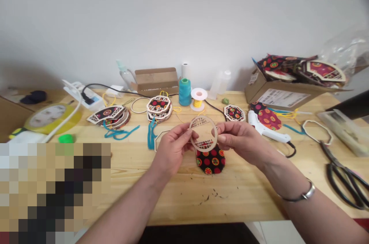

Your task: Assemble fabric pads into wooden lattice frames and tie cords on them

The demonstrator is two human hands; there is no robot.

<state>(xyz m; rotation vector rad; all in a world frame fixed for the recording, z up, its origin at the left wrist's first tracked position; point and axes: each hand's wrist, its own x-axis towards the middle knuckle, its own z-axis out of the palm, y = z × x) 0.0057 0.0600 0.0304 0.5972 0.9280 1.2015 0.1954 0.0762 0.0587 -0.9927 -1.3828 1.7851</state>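
Observation:
Between my two hands is a round wooden lattice frame [215,142], held upright above the table. My left hand [175,140] pinches its left rim between thumb and fingers. On the opposite side my right hand [235,136] grips the right rim the same way. Under the frame, a round black fabric piece [211,163] with red dots and flower motifs lies on the wood, its upper part partly hidden by the frame. An octagonal lattice ornament [234,113] with patterned cloth lies beyond my right hand. Close behind it rests a white glue gun [268,130].
Stacked ornaments [159,105] and fan-shaped pieces [109,116] lie left, with blue cords. A teal thread cone [185,93] and yellow spool [198,99] stand behind. Right are a full cardboard box [279,96], black scissors [343,176] and a plastic container [346,132]. A power strip [86,97] sits far left.

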